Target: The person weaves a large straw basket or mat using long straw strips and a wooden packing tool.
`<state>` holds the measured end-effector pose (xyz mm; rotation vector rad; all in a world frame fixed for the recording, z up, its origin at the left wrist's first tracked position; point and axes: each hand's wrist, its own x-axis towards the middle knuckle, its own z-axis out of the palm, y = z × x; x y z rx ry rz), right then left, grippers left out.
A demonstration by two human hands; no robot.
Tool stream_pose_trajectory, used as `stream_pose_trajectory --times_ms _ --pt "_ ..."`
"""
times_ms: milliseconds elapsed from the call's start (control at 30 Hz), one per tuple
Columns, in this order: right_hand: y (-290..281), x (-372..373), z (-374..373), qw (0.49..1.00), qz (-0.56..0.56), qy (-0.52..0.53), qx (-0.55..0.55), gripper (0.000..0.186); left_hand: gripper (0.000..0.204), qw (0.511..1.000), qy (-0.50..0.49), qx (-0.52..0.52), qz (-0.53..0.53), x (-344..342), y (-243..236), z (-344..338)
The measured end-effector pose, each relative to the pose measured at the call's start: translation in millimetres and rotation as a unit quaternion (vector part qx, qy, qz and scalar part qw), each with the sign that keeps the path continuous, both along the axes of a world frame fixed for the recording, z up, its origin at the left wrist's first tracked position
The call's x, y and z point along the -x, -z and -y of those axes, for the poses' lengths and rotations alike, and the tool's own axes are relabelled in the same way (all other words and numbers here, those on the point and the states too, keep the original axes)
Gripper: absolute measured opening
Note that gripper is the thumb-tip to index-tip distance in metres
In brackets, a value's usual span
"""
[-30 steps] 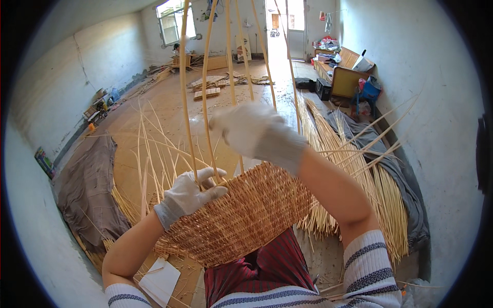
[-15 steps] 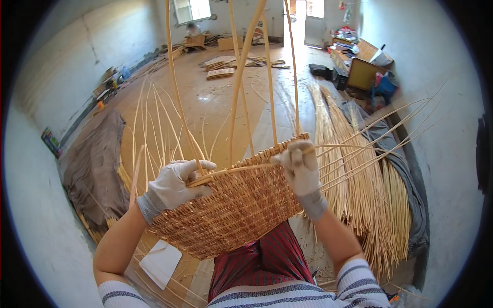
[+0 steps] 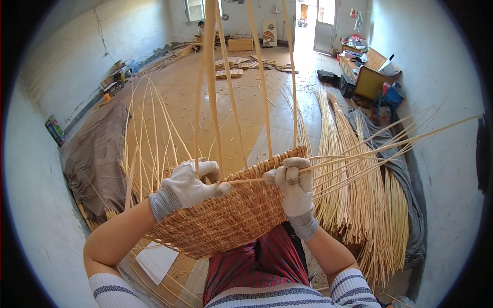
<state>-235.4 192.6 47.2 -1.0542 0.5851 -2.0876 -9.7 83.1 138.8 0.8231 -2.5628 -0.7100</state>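
A brown woven wicker basket [image 3: 231, 215] rests tilted against my lap, with tall pale stakes rising from its far edge. My left hand [image 3: 192, 185], in a whitish glove with a grey cuff, is closed over the basket's left upper edge, among the stakes. At the right end of the edge, my gloved right hand [image 3: 292, 187] is closed in a fist around a pale willow rod [image 3: 245, 180]. This rod runs taut between the two hands along the rim, and its tail extends out to the right. Whatever the left fingertips pinch is partly hidden.
Long bundles of peeled rods [image 3: 354, 205] lie on the floor at right, beside a grey cloth [image 3: 411, 215]. A brown cloth [image 3: 97, 154] covers material at left. Woven pieces [image 3: 231, 73] lie farther off. Loose stakes fan out left, and rod ends reach the right wall.
My left hand has shifted right along the rim, and my right hand has dropped slightly. The rod's tail now stretches straighter out to the right. My view has tilted a little.
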Motion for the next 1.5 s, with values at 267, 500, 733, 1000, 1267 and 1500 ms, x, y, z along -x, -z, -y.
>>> stream_pose_trajectory --times_ms 267,500,733,1000,1267,1500 --pt "-14.5 -17.5 -24.3 0.906 -0.370 0.132 0.157 0.016 0.046 0.987 -0.015 -0.149 -0.056 4.9 -4.7 -8.3" --pt "-134.1 -43.9 105.0 0.472 -0.811 0.305 -0.162 0.018 0.054 0.986 -0.022 0.014 -0.165 -11.4 32.2 5.9" --pt "-139.1 -36.7 88.5 0.542 -0.832 0.088 -0.076 0.038 0.040 0.997 -0.018 0.069 -0.040 -26.4 8.8 -0.7" --pt "-95.2 -48.6 125.2 0.670 -0.650 0.195 0.303 0.026 0.038 0.987 0.073 0.067 -0.127 -39.3 26.6 20.9" --pt "-154.0 -53.5 111.1 0.606 -0.739 0.275 0.100 0.033 0.042 0.999 -0.010 -0.046 -0.026 -49.9 26.4 8.4" --pt "-86.8 3.7 52.1 0.993 -0.105 0.046 -0.031 0.028 0.047 0.995 -0.044 -0.090 0.000 -47.4 14.2 6.0"
